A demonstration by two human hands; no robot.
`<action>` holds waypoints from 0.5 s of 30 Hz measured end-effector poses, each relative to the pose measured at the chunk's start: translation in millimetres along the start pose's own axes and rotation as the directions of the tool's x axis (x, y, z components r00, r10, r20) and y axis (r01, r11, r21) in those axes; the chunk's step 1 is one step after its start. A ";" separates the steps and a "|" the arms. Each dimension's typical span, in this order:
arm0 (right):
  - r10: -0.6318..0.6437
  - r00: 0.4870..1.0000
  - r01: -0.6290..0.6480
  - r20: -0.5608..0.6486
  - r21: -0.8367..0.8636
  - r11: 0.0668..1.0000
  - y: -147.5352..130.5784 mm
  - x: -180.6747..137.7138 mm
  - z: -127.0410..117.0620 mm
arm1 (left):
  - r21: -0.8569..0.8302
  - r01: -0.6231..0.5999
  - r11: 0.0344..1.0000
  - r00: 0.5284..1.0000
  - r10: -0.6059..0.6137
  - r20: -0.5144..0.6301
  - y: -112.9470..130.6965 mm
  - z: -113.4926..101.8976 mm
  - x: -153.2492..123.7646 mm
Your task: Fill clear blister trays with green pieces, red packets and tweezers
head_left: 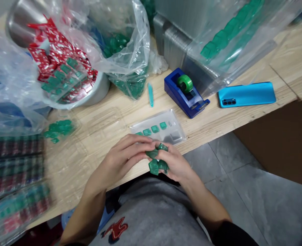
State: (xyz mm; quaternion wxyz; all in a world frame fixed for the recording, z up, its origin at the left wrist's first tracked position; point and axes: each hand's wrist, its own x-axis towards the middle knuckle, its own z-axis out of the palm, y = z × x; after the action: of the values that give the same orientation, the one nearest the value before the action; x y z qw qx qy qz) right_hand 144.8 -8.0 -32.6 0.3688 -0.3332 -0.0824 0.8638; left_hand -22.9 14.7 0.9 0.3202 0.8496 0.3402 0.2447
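My right hand is closed around a small bunch of green plastic squares just over the table's near edge. My left hand meets it from the left, its fingertips pinching one of those green squares. Just beyond both hands lies a clear plastic tray with a row of green squares set in its pockets; other pockets show no pieces.
On the wooden table stand a blue tape dispenser with green tape, a blue phone, a small teal stick, loose green pieces, a metal bowl under clear bags, and stacked filled trays at left.
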 end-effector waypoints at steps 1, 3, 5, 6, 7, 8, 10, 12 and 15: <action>0.000 1.000 0.000 0.000 -0.017 1.000 -0.8 0.3 0.1 | -0.021 0.012 1.000 1.000 -0.012 0.000 -0.9 -0.7 -0.8; -0.003 1.000 0.003 -0.007 -0.037 0.999 -1.2 1.1 0.0 | -0.092 0.041 0.995 0.999 -0.043 -0.021 -3.2 -1.7 -2.3; -0.032 0.999 0.031 -0.017 -0.039 0.999 0.0 2.0 -0.1 | -0.172 0.075 0.982 0.993 -0.090 -0.081 -5.8 -1.8 -1.5; -0.054 0.998 0.053 -0.020 -0.042 0.998 1.0 2.4 0.1 | -0.187 0.092 0.978 0.986 -0.116 -0.120 -7.2 -1.3 0.7; -0.082 0.996 0.080 -0.025 -0.050 0.996 2.1 2.5 0.6 | -0.175 0.109 0.978 0.979 -0.136 -0.152 -8.6 -0.3 4.4; -0.117 0.993 0.114 -0.033 -0.064 0.991 3.4 2.3 1.0 | -0.135 0.118 0.984 0.975 -0.140 -0.172 -10.1 1.3 9.8; -0.179 0.983 0.173 -0.049 -0.112 0.979 5.8 0.5 1.5 | 0.002 0.088 0.996 0.982 -0.087 -0.170 -13.3 7.0 24.8; -0.230 0.969 0.215 -0.089 -0.150 0.965 7.5 -3.1 0.0 | 0.142 -0.001 0.990 0.992 0.020 -0.128 -17.4 15.3 42.6; -0.259 0.955 0.235 -0.147 -0.160 0.959 8.2 -11.4 -7.1 | 0.317 -0.096 0.944 0.993 0.115 -0.042 -24.8 28.1 65.9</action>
State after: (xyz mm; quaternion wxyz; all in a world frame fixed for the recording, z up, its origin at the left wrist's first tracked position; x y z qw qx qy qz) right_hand 150.3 -22.4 -35.3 0.4554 -0.4162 -0.1530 0.7720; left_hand 27.2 66.5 -22.7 0.1571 0.8990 0.3383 0.2294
